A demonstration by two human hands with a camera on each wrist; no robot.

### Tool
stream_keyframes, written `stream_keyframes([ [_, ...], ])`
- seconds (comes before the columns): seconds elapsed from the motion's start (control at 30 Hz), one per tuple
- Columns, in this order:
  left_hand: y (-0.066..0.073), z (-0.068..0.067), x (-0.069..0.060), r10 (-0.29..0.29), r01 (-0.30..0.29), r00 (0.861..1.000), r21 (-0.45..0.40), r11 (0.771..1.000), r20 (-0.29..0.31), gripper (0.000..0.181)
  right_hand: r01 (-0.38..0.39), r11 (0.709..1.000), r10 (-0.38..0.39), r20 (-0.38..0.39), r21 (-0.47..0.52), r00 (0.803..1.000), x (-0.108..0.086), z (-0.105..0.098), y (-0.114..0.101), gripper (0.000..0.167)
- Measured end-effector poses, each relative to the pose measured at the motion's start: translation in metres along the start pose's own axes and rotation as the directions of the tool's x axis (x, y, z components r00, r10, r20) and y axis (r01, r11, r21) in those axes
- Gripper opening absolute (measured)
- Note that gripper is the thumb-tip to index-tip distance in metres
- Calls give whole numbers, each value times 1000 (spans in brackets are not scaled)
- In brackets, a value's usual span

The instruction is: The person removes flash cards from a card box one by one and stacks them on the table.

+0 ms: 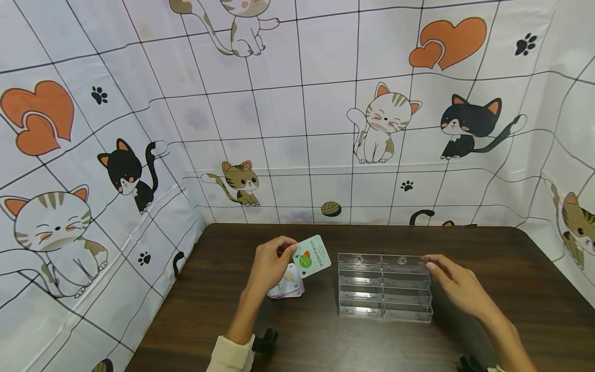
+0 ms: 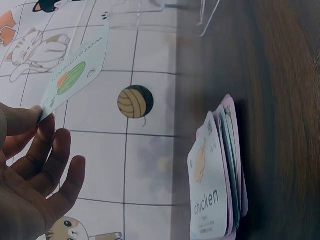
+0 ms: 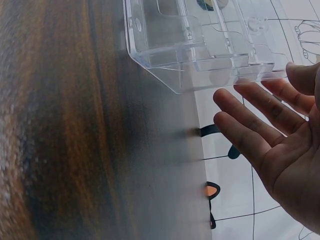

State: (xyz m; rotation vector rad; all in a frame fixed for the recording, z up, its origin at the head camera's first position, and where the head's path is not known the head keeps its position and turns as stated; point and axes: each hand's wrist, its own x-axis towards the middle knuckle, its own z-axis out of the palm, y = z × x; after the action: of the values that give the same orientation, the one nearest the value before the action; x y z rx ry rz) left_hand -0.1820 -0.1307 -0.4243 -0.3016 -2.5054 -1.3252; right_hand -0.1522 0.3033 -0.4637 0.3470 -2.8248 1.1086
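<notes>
My left hand [image 1: 271, 264] pinches a pale green card [image 1: 312, 256] between thumb and fingertips. The card bears the word "watermelon" and a picture of the fruit, and in the left wrist view it is held up tilted. Below that hand, a stack of cards [image 2: 212, 180] rests on the table, a "chicken" card on top. A clear plastic tiered rack [image 1: 384, 287] with two columns of compartments stands to the right. At its far right corner, my right hand [image 1: 457, 284] touches the side with thumb and fingertips, the fingers fairly straight in the right wrist view.
Both objects stand on a dark brown wooden table [image 1: 307, 346]. A white cloth [image 1: 279, 113] printed with cats, hearts and grid lines hangs behind it and at the sides. Dark bands [image 1: 266, 341] sit at the wrists.
</notes>
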Motion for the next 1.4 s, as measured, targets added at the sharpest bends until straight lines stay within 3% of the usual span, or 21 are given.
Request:
stream_keyframes([
  [0.27,-6,-8,-1,4,-3,1000,38,999,-26,7,-3,1000,3,7,3,1000,0,1,1,40],
  [0.83,-20,-27,-4,-61,64,997,70,996,-42,7,6,1000,-6,-2,-4,1000,-1,0,1,38],
  [1.4,-25,-38,-2,-71,76,997,132,988,-42,8,-23,999,23,12,-44,1000,0,-2,-2,42],
])
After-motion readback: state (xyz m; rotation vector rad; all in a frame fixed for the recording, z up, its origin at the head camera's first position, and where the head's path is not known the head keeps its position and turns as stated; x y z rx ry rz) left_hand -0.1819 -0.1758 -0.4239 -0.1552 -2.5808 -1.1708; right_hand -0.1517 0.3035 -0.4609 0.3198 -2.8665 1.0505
